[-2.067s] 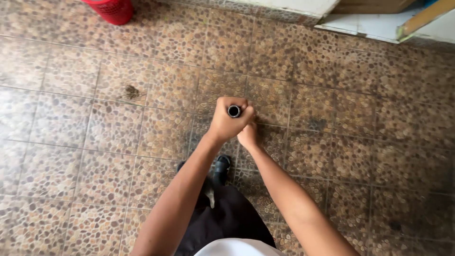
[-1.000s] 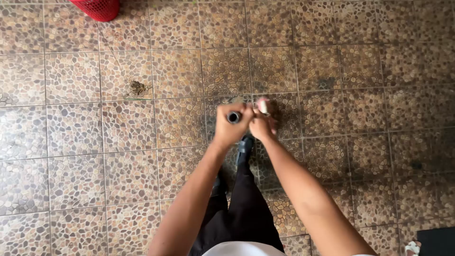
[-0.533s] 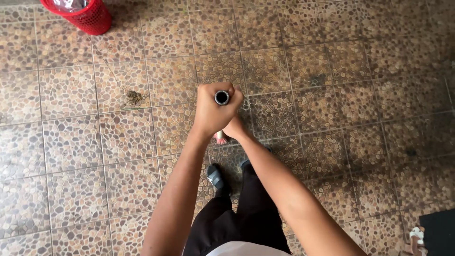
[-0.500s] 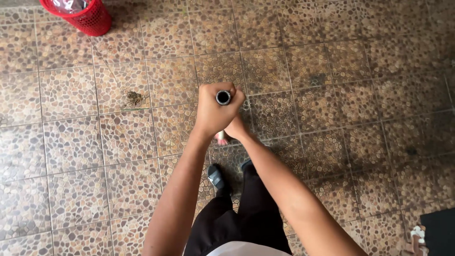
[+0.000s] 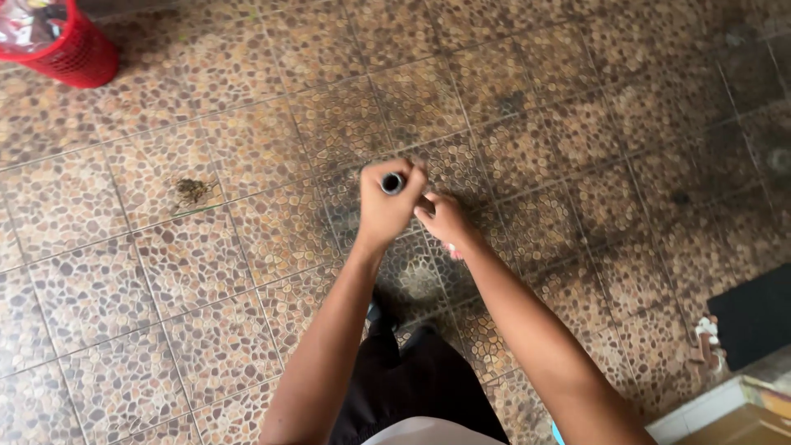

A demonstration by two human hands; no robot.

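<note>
The left hand (image 5: 386, 210) was near the middle of the view, wrapped around the top end of a pole (image 5: 392, 183) that pointed up toward the camera. The right hand (image 5: 446, 221) lay just to its right and slightly nearer, touching it and gripping the pole lower down. Both arms ran in from the near edge, above the person's legs (image 5: 404, 371). Beneath everything stretched the tiled floor (image 5: 577, 124). A basket (image 5: 62, 45) stood at the far left corner, well apart from the hands. A small clump of debris (image 5: 192, 191) lay on the floor to the left of the hands. A mat (image 5: 758, 317) lay at the right edge, with a box (image 5: 733, 412) at the near right corner.
</note>
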